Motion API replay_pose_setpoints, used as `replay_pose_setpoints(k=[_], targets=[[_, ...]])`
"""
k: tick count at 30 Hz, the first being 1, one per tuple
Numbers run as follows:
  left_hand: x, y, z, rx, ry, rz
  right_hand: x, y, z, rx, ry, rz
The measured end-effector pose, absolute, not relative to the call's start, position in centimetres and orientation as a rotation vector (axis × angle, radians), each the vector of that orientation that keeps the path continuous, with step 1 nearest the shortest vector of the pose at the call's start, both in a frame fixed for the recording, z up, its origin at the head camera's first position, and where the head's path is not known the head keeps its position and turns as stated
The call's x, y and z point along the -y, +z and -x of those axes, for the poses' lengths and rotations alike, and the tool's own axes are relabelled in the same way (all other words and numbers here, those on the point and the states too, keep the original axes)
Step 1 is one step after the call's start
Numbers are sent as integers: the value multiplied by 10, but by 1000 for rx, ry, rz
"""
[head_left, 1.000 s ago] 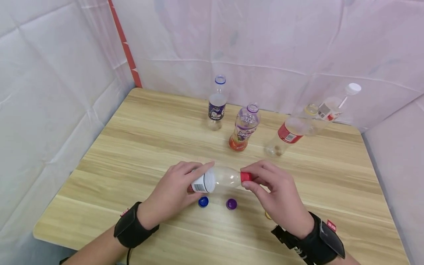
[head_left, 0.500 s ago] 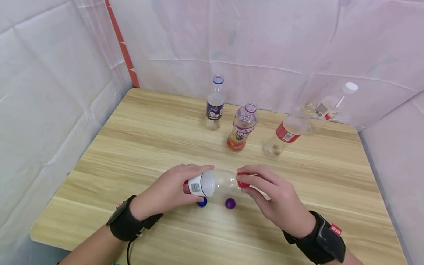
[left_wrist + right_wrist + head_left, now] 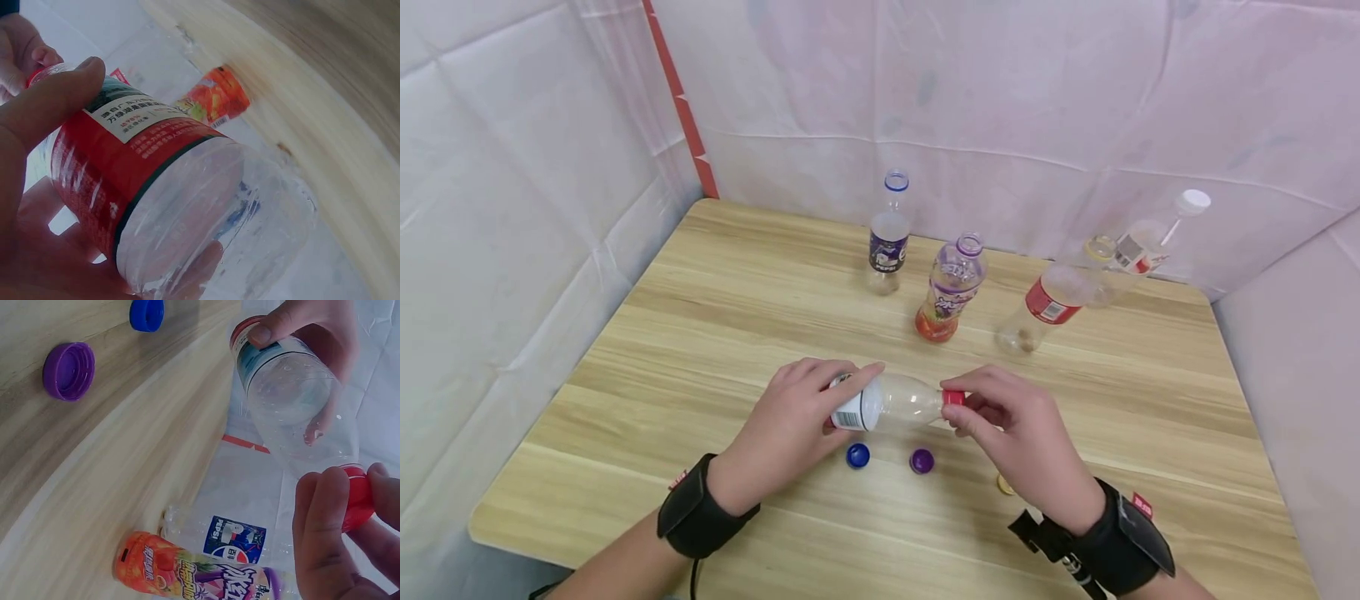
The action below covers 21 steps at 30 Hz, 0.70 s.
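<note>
1. So the main thing here: a clear plastic bottle with a red, white and green label (image 3: 908, 400) is lying sideways between the two hands, long axis pretty much 9 to 3 o'clock, base end at 9, neck at 3. It looks held up off the pale wood-grain surface (image 3: 700, 333), though how high is hard to judge.

2. The left hand (image 3: 799, 421) has the 9 o'clock end, thumb on one side and fingers curled round the label, spread about as wide as the body. It's the nearer hand to the base.

3. The right hand (image 3: 1024, 440) is at 3 o'clock, drawn in to a narrow pinch, thumb against fingers on the small red plastic screw cap (image 3: 954, 398). That cap sits at the neck, roughly in line with the bottle. Can't tell how far it's threaded.

4. Honestly, everything seems to hang on that line-up: cap and neck sharing one axis, with the right hand the only one close enough to turn the cap.

5. Loose caps lie on the near side of the bottle: a round blue plastic cap (image 3: 858, 455) toward 7, a round purple plastic cap (image 3: 922, 461) toward 5, and a partly hidden yellow cap (image 3: 1005, 484) around 4, just beside the right hand.

6. Past it, a clear Pepsi bottle with a blue neck ring (image 3: 888, 252) stands at 12 and a purple-and-orange-labelled bottle (image 3: 953, 287) nearer 1, both upright and capless.
</note>
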State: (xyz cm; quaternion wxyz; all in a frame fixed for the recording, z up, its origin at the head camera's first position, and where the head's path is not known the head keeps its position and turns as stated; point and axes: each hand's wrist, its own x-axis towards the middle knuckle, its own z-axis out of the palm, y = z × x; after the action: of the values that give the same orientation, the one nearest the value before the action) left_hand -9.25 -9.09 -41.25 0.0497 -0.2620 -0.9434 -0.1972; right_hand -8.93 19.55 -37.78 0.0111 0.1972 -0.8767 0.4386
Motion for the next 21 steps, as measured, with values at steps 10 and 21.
replay_pose_setpoints(k=[10,21], targets=[[98,-412,99,2982,-938,835,-199,-380,87,2479,942,-1068],[103,-415,105,3068,-1140,851,-197,-381,87,2302,762,-1223]])
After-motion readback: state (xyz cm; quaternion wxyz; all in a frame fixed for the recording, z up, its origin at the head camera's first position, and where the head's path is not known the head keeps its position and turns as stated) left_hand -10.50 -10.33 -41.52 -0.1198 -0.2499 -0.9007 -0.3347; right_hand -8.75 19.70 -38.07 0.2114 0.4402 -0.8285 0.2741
